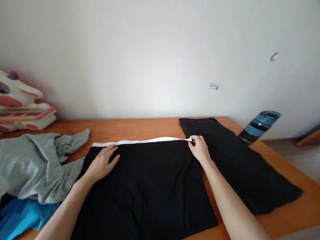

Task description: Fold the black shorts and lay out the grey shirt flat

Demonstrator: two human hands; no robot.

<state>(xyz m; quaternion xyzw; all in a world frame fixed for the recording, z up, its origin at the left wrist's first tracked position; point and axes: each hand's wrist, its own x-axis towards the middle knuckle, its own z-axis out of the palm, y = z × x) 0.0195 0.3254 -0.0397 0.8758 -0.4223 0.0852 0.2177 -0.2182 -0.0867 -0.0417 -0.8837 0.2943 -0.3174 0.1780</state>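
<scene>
A black garment [150, 185] with a white band [150, 139] along its far edge lies spread out flat in front of me. My left hand [103, 163] rests on its far left corner, fingers stretched out over the cloth and touching the band. At the far right corner, my right hand [199, 148] pinches the end of the band between thumb and fingers. The band bulges up slightly just left of that pinch. A second black garment [239, 165], folded long and narrow, lies to the right, partly behind my right hand and forearm.
A blue and dark bottle [259, 127] stands at the table's right edge, behind the folded cloth. Grey [33, 162] and blue clothes [27, 216] lie heaped on the left. Behind them is a cow-shaped toy keyboard [18, 102]. A white wall [142, 53] backs the wooden table [316, 196].
</scene>
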